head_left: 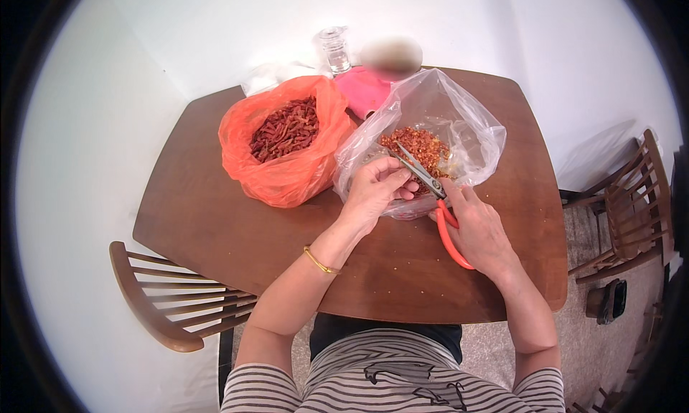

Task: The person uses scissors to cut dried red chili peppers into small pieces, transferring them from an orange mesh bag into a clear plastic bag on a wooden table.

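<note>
My right hand [479, 227] grips a pair of scissors [426, 181] with red handles and grey metal blades. The blades point up and left, their tips slightly apart, over a clear plastic bag [479, 138]. Inside that bag lies a heap of cut dried red chili [414, 144] with pale seeds. At the bag's near left edge, my left hand [379, 184] has its fingers curled together right beside the blades; whatever is between the fingertips is hidden. To the left stands an open red plastic bag [290, 181] holding whole dried red chilies [285, 128].
Both bags rest on a brown wooden table [204, 197] strewn with small seeds. Behind them are a glass jar [335, 49], a pink item [363, 90] and white plastic [280, 74] against the wall. Wooden chairs stand left [156, 305] and right [638, 208], near a small bin [606, 301].
</note>
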A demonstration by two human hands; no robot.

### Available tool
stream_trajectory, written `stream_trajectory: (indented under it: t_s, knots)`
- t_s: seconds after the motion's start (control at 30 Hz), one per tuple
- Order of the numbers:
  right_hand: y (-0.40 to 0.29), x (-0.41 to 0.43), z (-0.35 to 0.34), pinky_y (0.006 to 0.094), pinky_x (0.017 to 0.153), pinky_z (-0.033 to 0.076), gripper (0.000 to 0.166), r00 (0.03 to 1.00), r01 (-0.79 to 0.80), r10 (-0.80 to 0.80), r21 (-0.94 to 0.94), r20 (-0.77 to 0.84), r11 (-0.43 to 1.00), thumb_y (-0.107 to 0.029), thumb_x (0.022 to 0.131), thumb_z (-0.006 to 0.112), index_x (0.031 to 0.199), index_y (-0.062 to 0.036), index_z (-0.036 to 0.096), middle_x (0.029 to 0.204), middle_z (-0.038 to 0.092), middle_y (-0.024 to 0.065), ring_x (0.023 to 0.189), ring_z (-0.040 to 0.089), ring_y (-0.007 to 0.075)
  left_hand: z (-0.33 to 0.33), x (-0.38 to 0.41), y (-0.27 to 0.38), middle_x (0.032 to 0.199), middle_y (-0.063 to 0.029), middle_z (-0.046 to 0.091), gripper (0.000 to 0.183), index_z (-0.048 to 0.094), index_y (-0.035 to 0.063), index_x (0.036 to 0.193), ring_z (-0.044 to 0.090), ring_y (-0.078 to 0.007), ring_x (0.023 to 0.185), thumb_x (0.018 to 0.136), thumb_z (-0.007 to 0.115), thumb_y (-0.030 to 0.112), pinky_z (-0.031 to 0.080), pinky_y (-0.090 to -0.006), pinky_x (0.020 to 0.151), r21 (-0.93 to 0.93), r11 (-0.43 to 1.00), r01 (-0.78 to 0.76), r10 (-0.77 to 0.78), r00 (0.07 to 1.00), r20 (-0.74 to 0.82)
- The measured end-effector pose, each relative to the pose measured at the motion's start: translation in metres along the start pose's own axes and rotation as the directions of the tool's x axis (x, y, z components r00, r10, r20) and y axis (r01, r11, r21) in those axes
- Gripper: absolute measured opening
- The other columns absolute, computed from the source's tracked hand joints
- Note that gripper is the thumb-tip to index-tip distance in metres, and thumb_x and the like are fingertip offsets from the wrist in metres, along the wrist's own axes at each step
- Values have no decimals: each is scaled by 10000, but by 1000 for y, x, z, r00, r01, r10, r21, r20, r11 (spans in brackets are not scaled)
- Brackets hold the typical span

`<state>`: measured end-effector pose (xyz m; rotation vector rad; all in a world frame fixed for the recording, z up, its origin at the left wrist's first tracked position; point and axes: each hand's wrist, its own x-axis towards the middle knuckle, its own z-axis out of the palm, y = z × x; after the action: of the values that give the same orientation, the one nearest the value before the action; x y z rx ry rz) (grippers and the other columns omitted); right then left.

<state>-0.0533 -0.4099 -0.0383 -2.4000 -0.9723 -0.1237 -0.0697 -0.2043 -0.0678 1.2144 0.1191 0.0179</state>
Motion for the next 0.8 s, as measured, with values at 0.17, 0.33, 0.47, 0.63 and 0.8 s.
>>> stream_trajectory:
  t_s: [0.17, 0.33, 0.47, 0.63, 0.8]
  knots:
    - [9, 1, 2, 465, 575, 516, 441, 998, 18, -20, 29, 57, 999, -190, 882, 618, 1244, 19, 479, 933, 594, 241, 701, 635, 420, 0, 0, 2, 996, -69, 651, 145, 622, 9, 1047, 641, -150, 838, 925, 592, 81, 540, -268, 709, 38, 998, 46, -44, 998, -37]
    - [2, 2, -2, 464, 663, 517, 463, 999, -29, 29, 9, 26, 1000, -193, 880, 617, 1266, 15, 467, 967, 594, 232, 796, 632, 401, 4, -2, 6, 942, -81, 666, 127, 626, -3, 1017, 654, -149, 795, 921, 597, 76, 550, -265, 679, -6, 1000, 9, -10, 997, -83]
    - [0, 0, -2, 463, 730, 511, 502, 1000, -23, 23, -4, 9, 1000, -197, 876, 621, 1292, 22, 447, 998, 585, 238, 856, 620, 393, 6, -2, 5, 899, -83, 675, 101, 633, -3, 974, 657, -140, 774, 920, 598, 74, 558, -261, 669, -10, 1000, -25, 24, 997, -68]
    - [1, 0, 0, 455, 712, 519, 500, 1000, -11, 11, -13, 15, 1000, -199, 876, 622, 1286, 33, 454, 1002, 577, 248, 840, 625, 399, 4, 0, 3, 890, -85, 679, 95, 637, -1, 966, 657, -135, 777, 920, 595, 70, 559, -263, 669, 9, 999, -39, 39, 998, -47]
    - [0, 0, 0, 456, 678, 523, 478, 999, -29, 29, -13, 31, 1000, -196, 876, 621, 1269, 30, 470, 1007, 575, 253, 801, 630, 409, 4, -2, 5, 912, -98, 678, 111, 639, -8, 993, 660, -149, 788, 909, 607, 57, 565, -275, 704, -22, 999, 38, -40, 995, -88]
